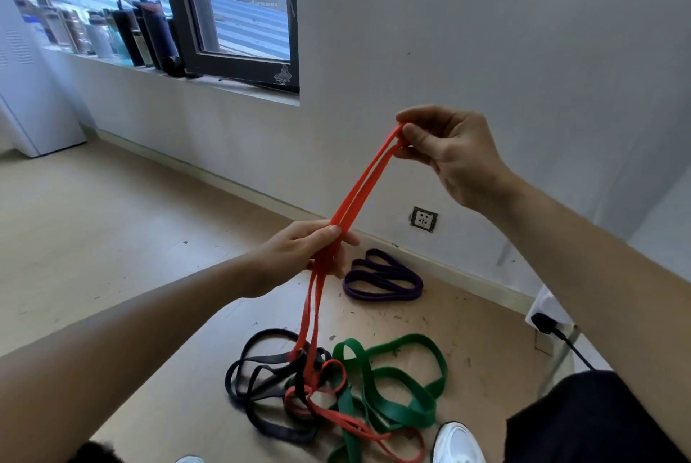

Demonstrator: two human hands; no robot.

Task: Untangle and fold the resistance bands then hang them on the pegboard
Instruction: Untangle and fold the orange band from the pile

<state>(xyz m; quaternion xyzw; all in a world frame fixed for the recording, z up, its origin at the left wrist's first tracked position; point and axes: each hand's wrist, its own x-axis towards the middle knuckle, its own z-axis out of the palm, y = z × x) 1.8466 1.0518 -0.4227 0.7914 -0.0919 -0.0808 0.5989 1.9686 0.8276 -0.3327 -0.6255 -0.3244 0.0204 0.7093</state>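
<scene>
A thin red resistance band (361, 187) stretches taut between my two hands. My right hand (447, 152) pinches its looped end up high, in front of the wall. Lower down, my left hand (306, 251) grips both red strands, which hang from there to the floor. The red band's lower part lies tangled with a black band (261, 384) and a wide green band (405, 386) in a heap near my feet. A purple band (383, 277) lies folded by itself close to the baseboard. No pegboard is in view.
A white shoe (458, 442) stands right beside the heap. A wall socket (423, 218) sits low on the wall. A plug and black cable (557, 333) lie at the right. Several bottles (123, 34) line the windowsill at the back left.
</scene>
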